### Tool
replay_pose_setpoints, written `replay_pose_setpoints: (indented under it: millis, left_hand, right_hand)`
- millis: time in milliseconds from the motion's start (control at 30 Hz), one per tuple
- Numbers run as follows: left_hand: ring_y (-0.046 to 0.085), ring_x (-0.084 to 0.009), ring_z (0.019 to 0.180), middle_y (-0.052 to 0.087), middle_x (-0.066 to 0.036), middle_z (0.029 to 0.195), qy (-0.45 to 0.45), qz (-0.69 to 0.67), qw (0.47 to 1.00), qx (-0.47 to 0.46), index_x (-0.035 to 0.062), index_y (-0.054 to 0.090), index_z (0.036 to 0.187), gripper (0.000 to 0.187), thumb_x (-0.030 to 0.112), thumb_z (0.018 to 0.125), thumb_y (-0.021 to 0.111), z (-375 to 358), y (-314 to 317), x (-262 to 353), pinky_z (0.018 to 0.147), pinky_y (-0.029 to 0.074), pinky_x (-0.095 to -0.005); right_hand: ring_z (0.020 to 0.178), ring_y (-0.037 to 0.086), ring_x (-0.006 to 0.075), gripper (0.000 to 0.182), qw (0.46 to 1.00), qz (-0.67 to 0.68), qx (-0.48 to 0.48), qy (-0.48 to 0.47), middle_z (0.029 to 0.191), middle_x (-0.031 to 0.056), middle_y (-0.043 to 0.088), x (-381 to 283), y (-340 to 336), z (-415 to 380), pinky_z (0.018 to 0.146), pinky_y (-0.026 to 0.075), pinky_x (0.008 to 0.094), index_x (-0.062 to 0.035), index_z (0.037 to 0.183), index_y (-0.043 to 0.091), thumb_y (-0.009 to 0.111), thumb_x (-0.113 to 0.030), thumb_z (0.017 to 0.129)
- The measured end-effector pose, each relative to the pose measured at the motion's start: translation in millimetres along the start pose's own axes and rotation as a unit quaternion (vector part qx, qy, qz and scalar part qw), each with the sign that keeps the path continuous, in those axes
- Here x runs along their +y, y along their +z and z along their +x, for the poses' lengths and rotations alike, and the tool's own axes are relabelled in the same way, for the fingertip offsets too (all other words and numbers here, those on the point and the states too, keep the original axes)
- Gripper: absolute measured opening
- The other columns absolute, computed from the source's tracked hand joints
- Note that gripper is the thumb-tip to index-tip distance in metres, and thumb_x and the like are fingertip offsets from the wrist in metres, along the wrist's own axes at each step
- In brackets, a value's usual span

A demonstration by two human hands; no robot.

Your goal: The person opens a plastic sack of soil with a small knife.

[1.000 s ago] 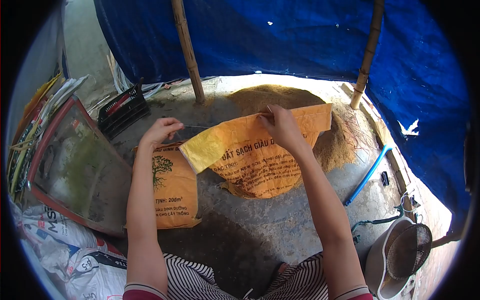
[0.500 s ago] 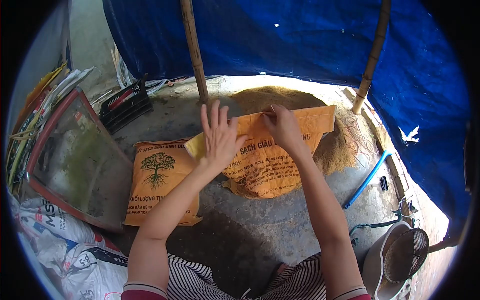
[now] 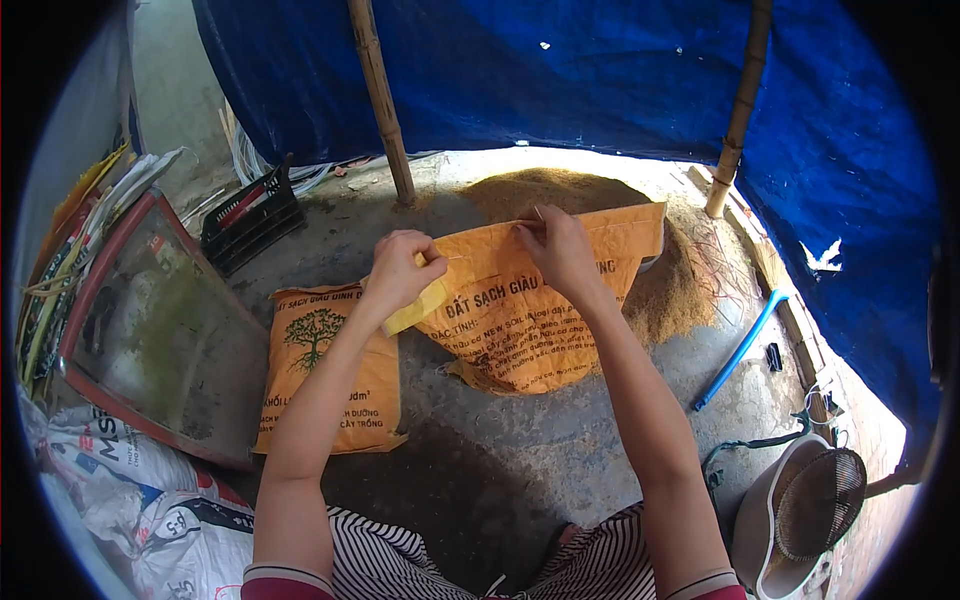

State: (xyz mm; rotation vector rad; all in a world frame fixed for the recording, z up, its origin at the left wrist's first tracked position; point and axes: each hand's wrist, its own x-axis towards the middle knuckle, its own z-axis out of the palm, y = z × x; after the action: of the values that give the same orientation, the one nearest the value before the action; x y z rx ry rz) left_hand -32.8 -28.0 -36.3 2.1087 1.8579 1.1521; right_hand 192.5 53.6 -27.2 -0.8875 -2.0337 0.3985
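An orange printed soil sack (image 3: 530,320) stands upright in front of me, its lettering facing me. With fingers closed, my left hand (image 3: 405,268) grips the sack's upper left edge, beside a yellow flap (image 3: 418,305). My right hand (image 3: 555,248) pinches the top edge near its middle; the fingertips are partly behind the fabric. To the left lies a second orange sack (image 3: 310,345) with a tree print, partly covered by my left forearm.
A brown grainy heap (image 3: 560,188) lies behind the sack. At left are a red-framed glass panel (image 3: 165,330), a black crate (image 3: 255,220) and white sacks (image 3: 180,530). A blue pipe (image 3: 740,350), a grey bucket (image 3: 775,500) and a mesh basket (image 3: 820,500) are at right. Bamboo poles (image 3: 383,100) stand before a blue tarp (image 3: 560,80).
My left hand has gone from spread fingers over the sack's left side to a closed grip on its upper left edge. The right hand keeps its pinch on the top edge.
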Motion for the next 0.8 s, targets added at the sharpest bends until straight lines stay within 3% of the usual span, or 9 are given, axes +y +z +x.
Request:
replay_pose_setpoints:
  millis: [100, 233, 300, 333, 400, 533, 600, 733, 800]
  left_hand:
    - [0.059, -0.0256, 0.071, 0.062, -0.012, 0.072, -0.058, -0.030, 0.998, -0.021, -0.0015, 0.061, 0.067, 0.019, 0.015, 0.071, 0.070, -1, -7, 7, 0.073, 0.046, -0.0384]
    - [0.060, -0.0247, 0.071, 0.063, -0.012, 0.074, -0.052, -0.009, 0.998, -0.018, -0.0036, 0.058, 0.065, 0.023, 0.015, 0.072, 0.070, -1, -8, 4, 0.069, 0.046, -0.0378]
    - [0.063, -0.0222, 0.077, 0.065, -0.009, 0.078, -0.061, -0.056, 0.993, -0.087, -0.0022, 0.060, 0.077, 0.027, 0.022, 0.076, 0.073, 1, -13, -3, 0.074, 0.048, -0.0389]
    - [0.063, -0.0222, 0.077, 0.065, -0.009, 0.078, -0.061, -0.056, 0.993, -0.086, -0.0022, 0.060, 0.077, 0.027, 0.022, 0.076, 0.073, 4, -13, -8, 0.074, 0.048, -0.0389]
    - [0.063, -0.0209, 0.089, 0.066, -0.010, 0.090, -0.046, -0.239, 0.970, -0.019, 0.0007, 0.059, 0.097, 0.041, 0.034, 0.079, 0.074, 11, -17, -13, 0.081, 0.049, -0.0389]
    - [0.061, -0.0206, 0.100, 0.065, -0.012, 0.103, -0.026, -0.297, 0.955, -0.011, 0.0038, 0.052, 0.117, 0.058, 0.040, 0.078, 0.075, 23, -10, -2, 0.086, 0.049, -0.0393]
    - [0.056, -0.0167, 0.109, 0.061, -0.011, 0.115, -0.027, -0.288, 0.943, -0.163, 0.0057, 0.053, 0.122, 0.052, 0.030, 0.081, 0.074, 29, -2, -4, 0.091, 0.047, -0.0338]
    - [0.058, -0.0157, 0.102, 0.064, -0.009, 0.109, -0.055, -0.224, 0.937, -0.264, 0.0043, 0.055, 0.122, 0.057, 0.030, 0.077, 0.077, 31, 0, -9, 0.086, 0.047, -0.0312]
    - [0.060, -0.0133, 0.093, 0.066, -0.007, 0.100, -0.074, -0.180, 0.927, -0.321, 0.0017, 0.061, 0.112, 0.050, 0.028, 0.074, 0.080, 30, -5, -15, 0.080, 0.047, -0.0286]
  right_hand:
    - [0.084, 0.060, 0.0381, 0.022, 1.000, 0.000, 0.000, 0.004, 0.090, 0.0226, 0.062, -2, 0, 0, 0.075, 0.047, 0.0442, 0.0058, 0.095, 0.061, 0.063, -0.011, 0.082]
    - [0.085, 0.060, 0.0380, 0.022, 1.000, 0.003, -0.001, 0.008, 0.090, 0.0227, 0.062, -2, 2, -1, 0.074, 0.047, 0.0444, 0.0056, 0.095, 0.060, 0.063, -0.011, 0.081]
    - [0.085, 0.060, 0.0379, 0.022, 1.000, -0.003, 0.001, 0.005, 0.090, 0.0227, 0.062, -3, 4, -1, 0.074, 0.047, 0.0444, 0.0057, 0.095, 0.060, 0.064, -0.011, 0.081]
    - [0.085, 0.061, 0.0378, 0.022, 1.000, -0.002, 0.000, 0.009, 0.090, 0.0228, 0.062, -3, 3, -1, 0.074, 0.047, 0.0442, 0.0059, 0.096, 0.060, 0.064, -0.011, 0.081]
    - [0.085, 0.061, 0.0377, 0.023, 1.000, 0.001, -0.003, 0.012, 0.091, 0.0228, 0.062, -4, 1, 0, 0.074, 0.047, 0.0441, 0.0060, 0.097, 0.060, 0.064, -0.011, 0.081]
    - [0.087, 0.061, 0.0371, 0.024, 0.999, 0.029, -0.037, 0.009, 0.093, 0.0227, 0.062, -9, 0, -1, 0.076, 0.048, 0.0428, 0.0067, 0.100, 0.060, 0.063, -0.009, 0.082]
    - [0.088, 0.061, 0.0368, 0.025, 0.999, 0.030, -0.043, 0.005, 0.094, 0.0227, 0.062, -9, 2, -1, 0.077, 0.048, 0.0424, 0.0067, 0.101, 0.060, 0.062, -0.009, 0.082]
    - [0.089, 0.062, 0.0359, 0.024, 0.999, 0.013, -0.053, -0.006, 0.095, 0.0227, 0.063, -9, -1, -3, 0.078, 0.049, 0.0419, 0.0066, 0.100, 0.061, 0.062, -0.009, 0.082]
    - [0.089, 0.062, 0.0358, 0.024, 0.998, 0.011, -0.062, 0.000, 0.094, 0.0227, 0.063, -10, -2, -3, 0.078, 0.049, 0.0420, 0.0066, 0.100, 0.061, 0.062, -0.009, 0.082]
